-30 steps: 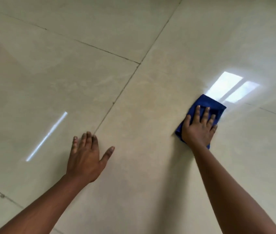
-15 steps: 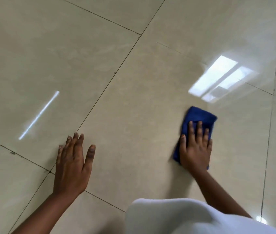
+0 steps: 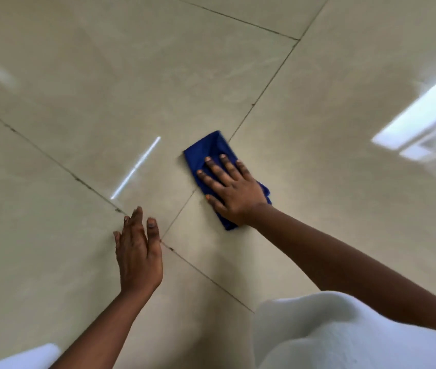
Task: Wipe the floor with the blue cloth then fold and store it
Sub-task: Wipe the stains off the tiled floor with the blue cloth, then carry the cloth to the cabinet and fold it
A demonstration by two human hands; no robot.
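Note:
A folded blue cloth lies flat on the glossy beige tiled floor, across a grout line near the middle of the view. My right hand presses down on it with fingers spread, covering its near half. My left hand rests flat on the floor to the left and nearer to me, fingers together, holding nothing. It sits right beside the crossing of two grout lines. About a hand's width of bare tile separates the two hands.
Dark grout lines cross the floor diagonally. Window light reflects at the right, and a thin streak shines at the centre. My white garment fills the lower right corner.
My right hand has slid the cloth leftward across the tile, onto the grout line and closer to my left hand. The view has swung, so the window reflection sits far right.

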